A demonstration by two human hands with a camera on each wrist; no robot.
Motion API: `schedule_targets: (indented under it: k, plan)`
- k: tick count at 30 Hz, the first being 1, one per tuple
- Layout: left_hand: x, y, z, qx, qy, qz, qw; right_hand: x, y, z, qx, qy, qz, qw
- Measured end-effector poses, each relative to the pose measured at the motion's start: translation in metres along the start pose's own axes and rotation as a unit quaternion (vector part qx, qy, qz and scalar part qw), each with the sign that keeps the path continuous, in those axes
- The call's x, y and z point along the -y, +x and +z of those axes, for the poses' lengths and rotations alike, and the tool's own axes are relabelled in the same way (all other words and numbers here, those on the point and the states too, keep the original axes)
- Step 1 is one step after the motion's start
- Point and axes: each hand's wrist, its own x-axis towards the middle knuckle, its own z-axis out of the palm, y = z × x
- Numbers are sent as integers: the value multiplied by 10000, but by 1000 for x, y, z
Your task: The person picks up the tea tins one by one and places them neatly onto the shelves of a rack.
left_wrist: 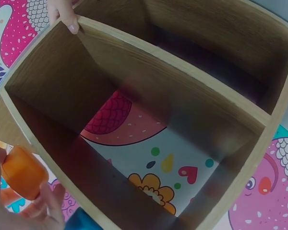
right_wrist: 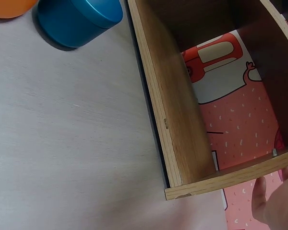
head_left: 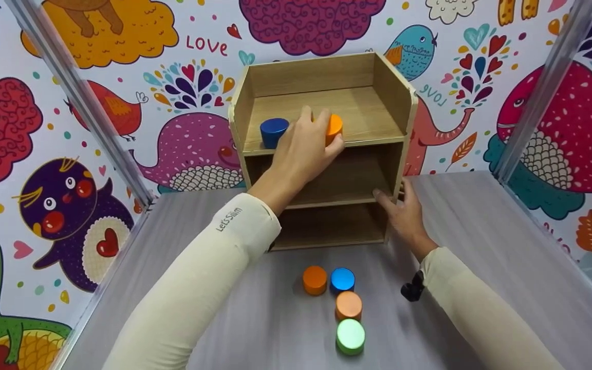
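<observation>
My left hand (head_left: pixel 303 146) reaches over the top tier of a small wooden shelf (head_left: pixel 324 200) and grips an orange cylinder (head_left: pixel 334 127) between thumb and fingers. In the left wrist view the orange cylinder (left_wrist: pixel 24 171) sits in the fingers, by the top board's front edge. A dark blue cylinder (head_left: pixel 274 132) stands on that tier, left of the hand. My right hand (head_left: pixel 405 213) grips the shelf's right side panel, its thumb at the front edge near the middle board and its other fingers partly hidden behind the panel.
On the grey table (head_left: pixel 275 318) before the shelf stand a dark orange cylinder (head_left: pixel 315 280), a blue cylinder (head_left: pixel 343 280), a light orange cylinder (head_left: pixel 349 306) and a green cylinder (head_left: pixel 350 336). Patterned walls with metal posts (head_left: pixel 527 123) enclose the table.
</observation>
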Motion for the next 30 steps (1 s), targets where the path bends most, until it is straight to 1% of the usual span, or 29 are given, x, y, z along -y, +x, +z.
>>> schedule_targets:
  k: [6, 13, 22, 30]
  plan:
    - [3, 1, 4, -13, 77, -88, 9999, 0, 0, 0, 23, 19, 20, 10000]
    - [2, 3, 8, -6, 190, -186, 9996, 0, -1, 1, -20, -27, -8, 10000]
    - [-1, 3, 11, -112, 300, -187, 9993, -1, 1, 0, -87, -70, -130, 9999]
    - [-2, 2, 13, -111, 322, -284, 9990, -1, 1, 0, -10, -137, 32, 9999]
